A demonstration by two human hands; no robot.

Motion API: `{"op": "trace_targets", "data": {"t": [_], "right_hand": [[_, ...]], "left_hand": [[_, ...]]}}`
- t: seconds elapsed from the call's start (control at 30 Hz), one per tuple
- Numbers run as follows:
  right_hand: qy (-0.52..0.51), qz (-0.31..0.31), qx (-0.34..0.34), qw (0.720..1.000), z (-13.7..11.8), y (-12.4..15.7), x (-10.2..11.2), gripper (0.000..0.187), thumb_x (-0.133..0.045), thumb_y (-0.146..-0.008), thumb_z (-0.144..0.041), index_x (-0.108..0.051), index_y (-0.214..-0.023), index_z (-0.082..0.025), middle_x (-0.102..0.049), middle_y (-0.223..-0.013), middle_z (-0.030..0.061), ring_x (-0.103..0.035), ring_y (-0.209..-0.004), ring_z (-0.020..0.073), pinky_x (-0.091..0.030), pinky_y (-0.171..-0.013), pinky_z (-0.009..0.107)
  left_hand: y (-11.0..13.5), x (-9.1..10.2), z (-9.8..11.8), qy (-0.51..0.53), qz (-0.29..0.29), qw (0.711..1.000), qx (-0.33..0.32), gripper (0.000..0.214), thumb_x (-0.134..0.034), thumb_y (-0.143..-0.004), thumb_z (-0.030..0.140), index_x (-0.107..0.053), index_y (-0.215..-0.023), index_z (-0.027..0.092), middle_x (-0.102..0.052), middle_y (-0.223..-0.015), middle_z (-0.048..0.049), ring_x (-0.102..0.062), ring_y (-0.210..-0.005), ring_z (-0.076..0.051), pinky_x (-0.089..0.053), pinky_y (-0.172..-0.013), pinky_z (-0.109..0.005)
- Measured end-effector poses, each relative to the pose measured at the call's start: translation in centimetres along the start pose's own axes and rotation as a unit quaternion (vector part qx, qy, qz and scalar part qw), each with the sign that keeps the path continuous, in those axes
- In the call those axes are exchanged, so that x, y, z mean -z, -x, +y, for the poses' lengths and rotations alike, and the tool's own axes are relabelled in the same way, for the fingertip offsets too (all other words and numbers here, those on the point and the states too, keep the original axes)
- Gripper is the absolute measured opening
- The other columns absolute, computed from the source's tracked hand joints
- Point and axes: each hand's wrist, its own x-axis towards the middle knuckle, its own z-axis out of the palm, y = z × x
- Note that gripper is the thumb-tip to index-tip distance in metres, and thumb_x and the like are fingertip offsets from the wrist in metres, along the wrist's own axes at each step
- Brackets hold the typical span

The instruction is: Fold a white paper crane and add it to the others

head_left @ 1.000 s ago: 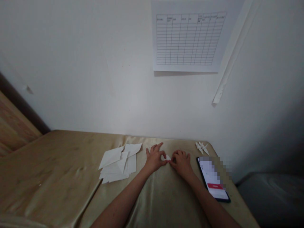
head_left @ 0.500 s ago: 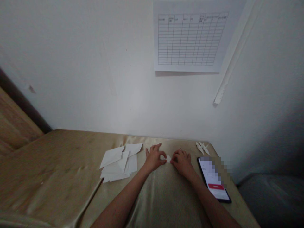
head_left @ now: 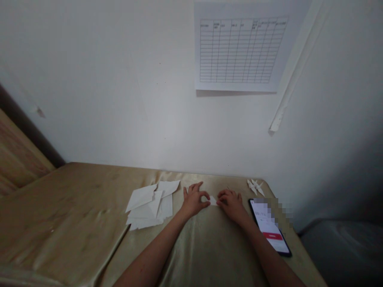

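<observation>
A small folded piece of white paper (head_left: 213,201) lies between my two hands on the cloth-covered table. My left hand (head_left: 196,200) pinches its left edge between thumb and index finger, the other fingers raised and spread. From the other side, my right hand (head_left: 231,203) grips the paper's right edge with thumb and fingertips. The fingers partly cover both edges, so the exact fold is hard to make out. Left of my left hand is a loose pile of white paper sheets (head_left: 143,198). Small folded white paper figures (head_left: 255,187) rest near the back right corner.
A phone (head_left: 273,236) with a lit screen lies right of my right forearm. The gold tablecloth (head_left: 74,215) has a seam or gap at left. Behind the table rises a white wall (head_left: 104,99) with a printed table sheet (head_left: 239,52). A dark rounded object (head_left: 344,247) stands at right.
My right hand has shifted slightly to the right, and more of the folded paper shows between the hands. My left hand stays in nearly the same place.
</observation>
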Motion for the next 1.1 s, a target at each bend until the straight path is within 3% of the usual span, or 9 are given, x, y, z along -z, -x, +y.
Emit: {"op": "trace_targets", "data": {"t": [0.17, 0.43, 0.73, 0.93, 1.1], "right_hand": [[-0.002, -0.012, 0.004, 1.000, 0.6, 0.2, 0.2, 0.015, -0.059, -0.086, -0.027, -0.074, -0.087, -0.027, -0.064, -0.125, 0.0033, -0.047, -0.128, 0.0275, -0.007, -0.114, 0.063], [0.021, 0.004, 0.010, 1.000, 0.4, 0.0, 0.0, 0.016, -0.054, -0.088, -0.024, -0.071, -0.087, -0.024, -0.064, -0.119, 0.0039, -0.051, -0.119, 0.0247, -0.022, -0.111, 0.051], [0.027, 0.011, -0.007, 1.000, 0.1, 0.1, -0.1, 0.011, -0.059, -0.085, -0.023, -0.068, -0.090, -0.025, -0.063, -0.120, 0.0025, -0.048, -0.122, 0.0254, -0.019, -0.112, 0.052], [0.018, -0.002, 0.002, 1.000, 0.0, 0.1, 0.0, 0.017, -0.058, -0.086, -0.022, -0.071, -0.094, -0.029, -0.062, -0.122, 0.0012, -0.044, -0.128, 0.0266, -0.015, -0.114, 0.054], [0.023, -0.013, 0.006, 1.000, 0.2, 0.1, 0.2, 0.020, -0.059, -0.085, -0.021, -0.073, -0.096, -0.030, -0.063, -0.123, 0.0008, -0.047, -0.126, 0.0247, -0.020, -0.113, 0.051]], "left_hand": [[0.0, -0.1, 0.0, 0.004, 0.004, 1.000, 0.000, 0.020, -0.078, -0.078, 0.041, -0.074, -0.097, 0.039, -0.038, -0.157, 0.0022, -0.026, -0.147, -0.033, -0.006, -0.116, -0.070], [0.0, 0.2, 0.3, 0.011, 0.003, 1.000, 0.004, 0.021, -0.078, -0.077, 0.039, -0.075, -0.097, 0.038, -0.037, -0.157, 0.0013, -0.026, -0.147, -0.033, -0.005, -0.116, -0.070], [0.1, 0.4, 0.6, 0.000, 0.000, 1.000, 0.003, 0.034, -0.078, -0.077, 0.037, -0.069, -0.109, 0.040, -0.034, -0.159, 0.0007, -0.027, -0.147, -0.033, -0.008, -0.115, -0.072], [0.1, 0.6, 0.5, 0.002, -0.023, 1.000, -0.017, 0.022, -0.075, -0.080, 0.036, -0.074, -0.101, 0.044, -0.033, -0.159, 0.0062, -0.025, -0.147, -0.034, -0.004, -0.113, -0.075], [0.0, 1.1, 0.4, 0.018, -0.045, 0.999, -0.018, 0.024, -0.074, -0.081, 0.035, -0.074, -0.101, 0.048, -0.034, -0.160, 0.0080, -0.024, -0.148, -0.034, 0.000, -0.112, -0.076]]}}
